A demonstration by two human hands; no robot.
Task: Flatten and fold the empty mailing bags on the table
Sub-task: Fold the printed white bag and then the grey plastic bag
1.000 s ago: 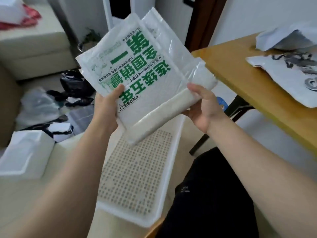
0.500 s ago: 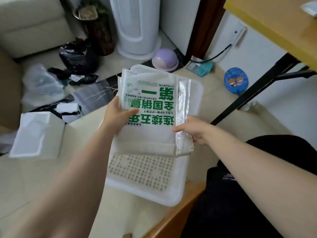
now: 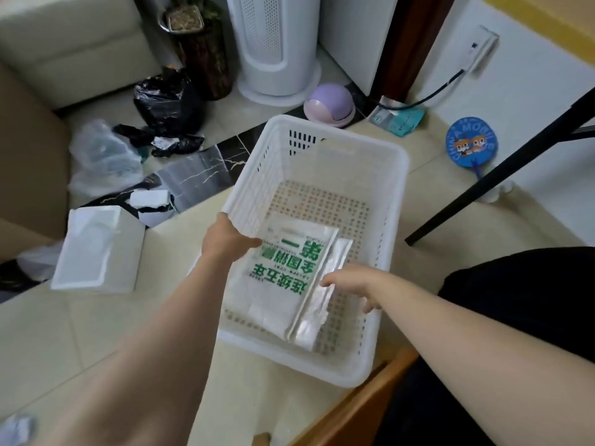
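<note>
Pale tiled floor (image 3: 80,333), cluttered: foam box (image 3: 96,249) to the left, black sack (image 3: 167,98) further back, white basket (image 3: 399,175) in the middle. Only a yellow sliver of table (image 3: 547,14) at top right.

Held up at chest height, beside the table, a second ago; half a second ago halfway down over the basket; now lowered right inside it. Bag (image 3: 283,278) down on the perforated bottom, at the near left, its long left edge against the basket wall. Means, as a judgement, folding of this piece finished and stowing nearly done; only letting go left, then back to the table for more.

Left hand (image 3: 225,243) over the basket's left rim, thumb reaching to the bag's far left corner; fingers hidden under the palm, so cannot tell whether gripping or already released. Right hand (image 3: 351,281) at the bag's right edge, fingers (image 3: 326,281) stretched out and loose, resting on the plastic, thumb spread apart toward the body; looks released, pressing lightly at most.

Looks flat and neat: white with big green characters, upside down from this view, folded to a compact rectangle with a doubled band along the near end. Beneath it, showing as a strip along the right, a second bag (image 3: 318,304), silvery and crinkled, carried down together with it. Both thin and limp, likely to spring open a little once freed.
</note>
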